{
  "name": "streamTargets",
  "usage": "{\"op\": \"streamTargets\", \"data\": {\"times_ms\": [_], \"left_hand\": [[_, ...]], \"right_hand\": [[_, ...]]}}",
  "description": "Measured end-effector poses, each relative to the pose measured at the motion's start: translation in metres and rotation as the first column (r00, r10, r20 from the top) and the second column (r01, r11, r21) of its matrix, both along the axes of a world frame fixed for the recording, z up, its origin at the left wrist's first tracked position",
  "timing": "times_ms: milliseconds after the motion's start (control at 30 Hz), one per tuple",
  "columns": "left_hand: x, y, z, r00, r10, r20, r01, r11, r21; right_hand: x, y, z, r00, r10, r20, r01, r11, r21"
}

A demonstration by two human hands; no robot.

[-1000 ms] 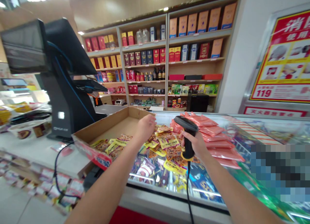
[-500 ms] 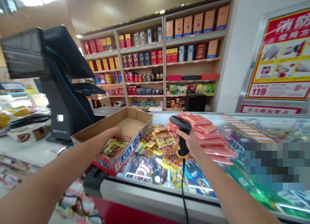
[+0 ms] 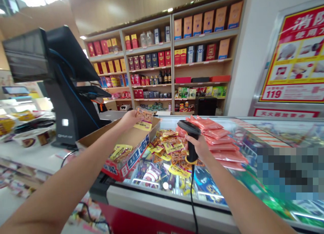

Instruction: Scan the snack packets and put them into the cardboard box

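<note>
Centre: one carton (image 3: 138, 154), left hand (image 3: 130, 118) grasping one snack packet (image 3: 144, 122). Right of centre: right hand (image 3: 200, 147) clenched around one scanner (image 3: 189, 128).

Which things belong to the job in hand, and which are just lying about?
Likely in the job:
- left hand, holding a snack packet
- right hand, holding a black scanner
- open carton
- loose packet pile

Apparently just about:
- pink pack stack
- monitor
- shelf boxes
- wall sign
</note>
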State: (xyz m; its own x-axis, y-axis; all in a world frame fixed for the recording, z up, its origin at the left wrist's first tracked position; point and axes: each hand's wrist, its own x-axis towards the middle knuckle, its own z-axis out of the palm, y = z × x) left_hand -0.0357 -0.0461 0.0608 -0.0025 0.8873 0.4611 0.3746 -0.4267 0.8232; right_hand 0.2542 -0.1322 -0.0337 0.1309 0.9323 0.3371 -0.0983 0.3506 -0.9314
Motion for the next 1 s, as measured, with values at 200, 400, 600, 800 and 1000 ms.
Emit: {"op": "streamTargets", "data": {"times_ms": [200,400,600,800,1000], "left_hand": [[0.074,-0.024,-0.052,0.984,-0.103,0.145,0.088,0.990,0.107],[0.109,0.008,-0.124,0.960,-0.057,0.273,0.031,0.995,0.098],[0.108,0.012,-0.143,0.983,-0.028,0.179,0.012,0.996,0.090],[0.112,0.003,-0.139,0.986,0.010,0.168,-0.025,0.996,0.087],[0.111,0.003,-0.138,0.989,0.027,0.142,-0.040,0.995,0.091]], "right_hand": [[0.001,0.002,-0.002,1.000,0.006,-0.009,-0.006,1.000,0.010],[0.002,0.000,-0.002,0.998,0.040,0.049,-0.041,0.999,0.010],[0.000,-0.001,-0.009,0.970,0.155,0.188,-0.143,0.987,-0.072],[-0.004,-0.003,-0.012,0.960,0.183,0.212,-0.171,0.982,-0.076],[-0.005,-0.003,-0.009,0.953,0.226,0.203,-0.213,0.973,-0.088]]}}
